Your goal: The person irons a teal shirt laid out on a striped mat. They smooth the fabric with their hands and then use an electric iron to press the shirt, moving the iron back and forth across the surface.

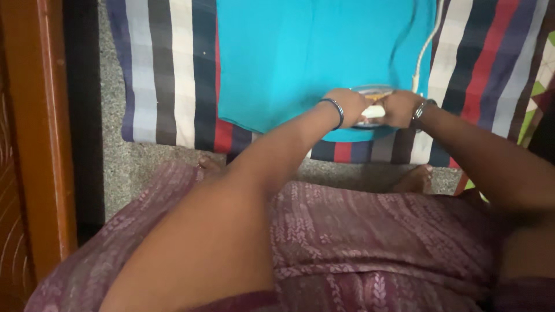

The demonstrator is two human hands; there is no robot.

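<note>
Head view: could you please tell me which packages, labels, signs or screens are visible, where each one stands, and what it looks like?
None are in view: no package, label, sign or screen shows.
The left hand and right hand meet on an iron atop a turquoise cloth on a striped blanket.

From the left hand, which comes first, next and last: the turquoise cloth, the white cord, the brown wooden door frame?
Measured from the left hand in the head view:
1. Turquoise cloth: directly under the hand, touching it.
2. White cord: to the right, running up past the right hand.
3. Brown wooden door frame: far left edge.
</note>
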